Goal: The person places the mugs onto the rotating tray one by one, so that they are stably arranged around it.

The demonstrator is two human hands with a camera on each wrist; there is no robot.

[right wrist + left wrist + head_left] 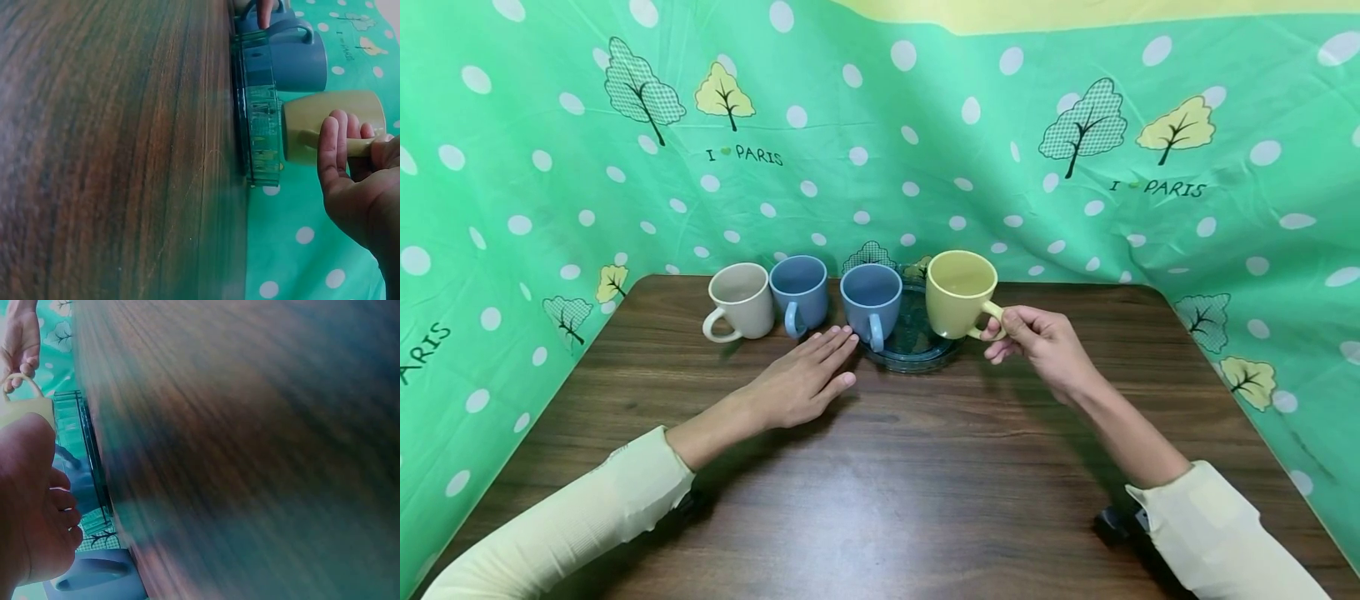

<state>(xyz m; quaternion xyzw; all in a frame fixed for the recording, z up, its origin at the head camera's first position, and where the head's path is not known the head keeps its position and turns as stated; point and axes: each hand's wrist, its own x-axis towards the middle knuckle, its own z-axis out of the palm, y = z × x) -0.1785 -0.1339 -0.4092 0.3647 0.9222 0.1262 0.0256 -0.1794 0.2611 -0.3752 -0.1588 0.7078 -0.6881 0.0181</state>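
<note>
Above the glass dish's (916, 363) right side, the yellow mug (957, 300) could be tipping onto the rim, since the right hand's (1041, 346) fingers are grasping only its handle. The handle is pointing rightward, away from the dish; the mug's long axis is standing nearly vertical. The left hand's (801, 383) straight fingers, holding nothing, are lying left of the dish.

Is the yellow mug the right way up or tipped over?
Right way up: the yellow mug has its rim up and base down, and the right hand holds its handle.
</note>
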